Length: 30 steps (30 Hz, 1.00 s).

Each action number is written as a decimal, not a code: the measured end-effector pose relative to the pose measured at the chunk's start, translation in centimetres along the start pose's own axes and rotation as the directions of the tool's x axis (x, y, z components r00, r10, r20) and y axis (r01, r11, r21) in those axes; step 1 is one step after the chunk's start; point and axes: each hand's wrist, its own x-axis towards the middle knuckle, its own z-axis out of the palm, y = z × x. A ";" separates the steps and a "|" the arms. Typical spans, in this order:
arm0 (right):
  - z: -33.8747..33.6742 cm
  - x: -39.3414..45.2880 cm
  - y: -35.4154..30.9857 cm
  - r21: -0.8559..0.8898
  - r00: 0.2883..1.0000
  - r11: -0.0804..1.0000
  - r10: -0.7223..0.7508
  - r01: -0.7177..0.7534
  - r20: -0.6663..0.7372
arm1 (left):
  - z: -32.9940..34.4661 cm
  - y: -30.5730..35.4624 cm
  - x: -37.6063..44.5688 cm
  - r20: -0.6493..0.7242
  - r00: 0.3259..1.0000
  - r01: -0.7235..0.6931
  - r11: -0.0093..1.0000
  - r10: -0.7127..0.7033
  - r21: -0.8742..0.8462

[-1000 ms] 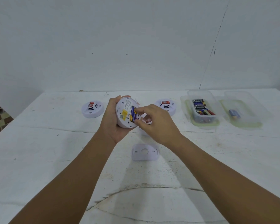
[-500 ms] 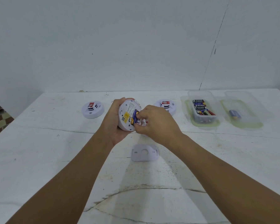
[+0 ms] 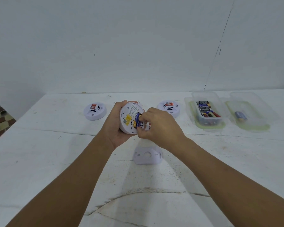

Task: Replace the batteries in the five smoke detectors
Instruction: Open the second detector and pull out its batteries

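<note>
My left hand [image 3: 115,126] grips a round white smoke detector [image 3: 129,117] above the table, its back with a yellow label turned toward me. My right hand [image 3: 159,126] pinches a blue and gold battery [image 3: 137,121] that sits at the detector's open compartment. A white backplate [image 3: 147,155] with a round hole lies flat on the table just below my hands. Two more white detectors rest face up farther back, one at the left [image 3: 95,111] and one at the right [image 3: 169,107]. Another detector is mostly hidden behind my right hand.
A clear plastic box [image 3: 206,110] with several batteries stands at the back right. Beside it, a second clear box [image 3: 247,112] holds one blue battery [image 3: 240,115]. The white table [image 3: 56,161] ends at a wall behind and drops off at the left.
My right hand has shifted slightly left and down, closing its fingers tighter on the battery against the detector. The left hand has tilted the detector a little.
</note>
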 end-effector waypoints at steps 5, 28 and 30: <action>0.6 0.0 0.4 0.005 1.000 1.000 0.018 -0.018 0.000 | -0.1 -0.1 0.2 0.006 1.000 0.008 1.000 -0.008 0.003; 1.3 0.4 1.6 0.417 0.983 0.894 0.182 -0.164 -0.003 | 1.1 -1.3 0.7 -0.026 0.998 -0.055 0.998 0.054 -0.033; 1.4 0.3 1.2 0.433 0.985 0.887 0.175 -0.162 0.010 | 0.9 -1.2 0.7 -0.029 0.998 -0.057 0.997 0.056 -0.048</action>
